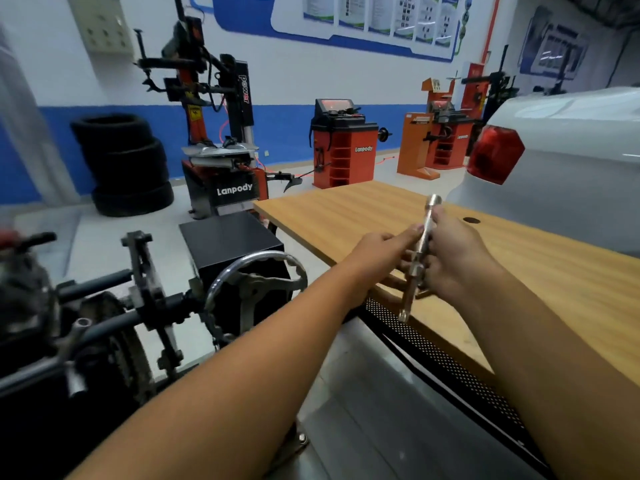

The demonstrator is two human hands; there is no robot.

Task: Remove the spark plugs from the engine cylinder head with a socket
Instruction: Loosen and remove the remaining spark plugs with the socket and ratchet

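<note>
We are holding a long shiny metal socket tool (pixel 420 251) with both of our bare hands above the near edge of a light wooden table (pixel 540 258). Our right hand (pixel 457 258) is wrapping its curled fingers around the middle of the tool, and our left hand (pixel 384 245) is reaching in from the left with its fingers nearly straight, the fingertips touching the shaft; we cannot tell if the thumb is pinching it, because the hand is hiding its own underside. The tool is standing almost upright, a little tilted, its thick round end pointing up and its thin end pointing down, over a black perforated metal panel (pixel 446 362) that is running under the table edge. We are counting one tool only; no loose spark plug is showing. At the left, a dark engine on a stand (pixel 52 323) is appearing blurred and cut off by the frame edge, so we cannot make out the cylinder head. Beside it one chrome ring-shaped hand wheel (pixel 256 282) is standing in front of one black metal box (pixel 230 244). Farther back we are seeing one stack of four black tyres (pixel 124 164), one red and black tyre changer machine (pixel 221 140) and two orange wheel balancer machines (pixel 343 150), the second one (pixel 440 143) more to the right. One white car rear with a red tail lamp (pixel 495 154) is cut off at the right edge.
</note>
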